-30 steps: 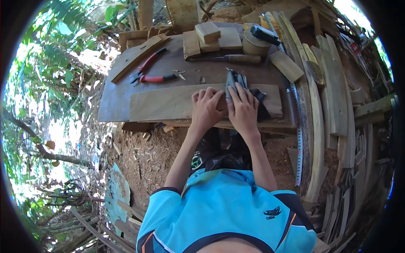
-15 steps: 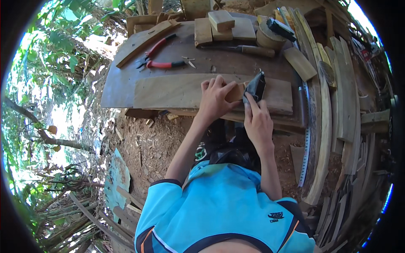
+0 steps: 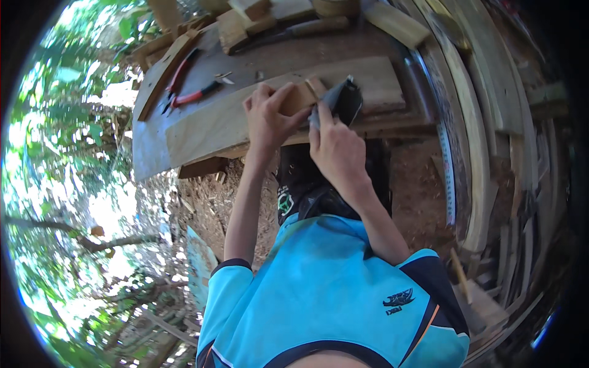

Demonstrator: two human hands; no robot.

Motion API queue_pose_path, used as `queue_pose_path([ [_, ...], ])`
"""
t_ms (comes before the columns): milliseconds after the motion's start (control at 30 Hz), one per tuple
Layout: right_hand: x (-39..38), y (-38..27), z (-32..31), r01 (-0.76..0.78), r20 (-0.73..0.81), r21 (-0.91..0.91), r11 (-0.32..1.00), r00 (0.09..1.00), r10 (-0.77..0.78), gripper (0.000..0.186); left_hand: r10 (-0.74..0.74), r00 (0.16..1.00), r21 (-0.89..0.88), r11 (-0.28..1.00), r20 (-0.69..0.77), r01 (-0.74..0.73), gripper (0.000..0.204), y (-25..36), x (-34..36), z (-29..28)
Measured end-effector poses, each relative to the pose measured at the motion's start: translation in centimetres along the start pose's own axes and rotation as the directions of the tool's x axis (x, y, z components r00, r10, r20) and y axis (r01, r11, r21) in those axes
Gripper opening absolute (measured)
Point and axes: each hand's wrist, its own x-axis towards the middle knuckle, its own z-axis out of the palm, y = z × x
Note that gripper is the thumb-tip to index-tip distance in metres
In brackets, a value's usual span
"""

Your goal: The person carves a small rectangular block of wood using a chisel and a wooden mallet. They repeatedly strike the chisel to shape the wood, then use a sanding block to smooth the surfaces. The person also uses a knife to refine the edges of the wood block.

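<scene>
My left hand (image 3: 271,118) is closed round a small reddish-brown wooden block (image 3: 302,98), which has a paler strip across its right end. Just right of it, my right hand (image 3: 336,149) grips a folded grey-and-black sheet (image 3: 342,99), index finger stretched along it, against or very near the block's end. Both hands are over a long pale board (image 3: 199,138) lying along the front of the brown worktop (image 3: 242,70). Red-handled pliers (image 3: 196,95) lie open at the back left.
Wooden blocks (image 3: 248,24), a wooden-handled tool (image 3: 316,27) and a short plank (image 3: 396,26) sit at the back. A long ruler (image 3: 447,178) and stacked timber strips (image 3: 478,202) line the right side. Leafy branches (image 3: 80,236) border the left.
My right hand has changed from lying over the grey sheet to gripping it at an angle, exposing the block in my left hand. The whole view has shifted and turned slightly.
</scene>
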Motion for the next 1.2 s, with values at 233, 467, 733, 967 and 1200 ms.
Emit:
queue_pose_path([
  [233,-3.2,-0.7,1.5,-0.033,0.089,0.206,0.978,0.996,0.015,0.066,0.002,0.999,-0.005,1.0,0.048,-0.002,0.058,-1.1,-0.2,0.4],
  [467,-3.9,2.0,3.1,0.1,0.029,0.196,0.975,0.994,-0.107,0.086,0.016,0.999,-0.094,0.995,0.048,-0.012,0.055,-2.4,0.0,1.1],
  [733,-4.7,2.1,5.3,0.004,-0.155,0.188,0.982,0.988,0.025,0.066,0.111,0.993,-0.017,0.994,0.048,-0.11,0.05,-2.9,2.8,3.1],
  [967,-4.3,1.7,5.4,-0.058,-0.089,0.089,0.994,0.994,0.066,0.07,0.084,0.986,-0.081,0.994,0.143,-0.073,0.05,-3.7,3.3,2.7],
  [1200,-5.0,2.0,5.4,0.032,0.056,0.097,0.995,0.998,-0.037,0.088,0.065,0.921,-0.325,0.943,0.385,0.07,0.054,-2.4,3.8,1.0],
])
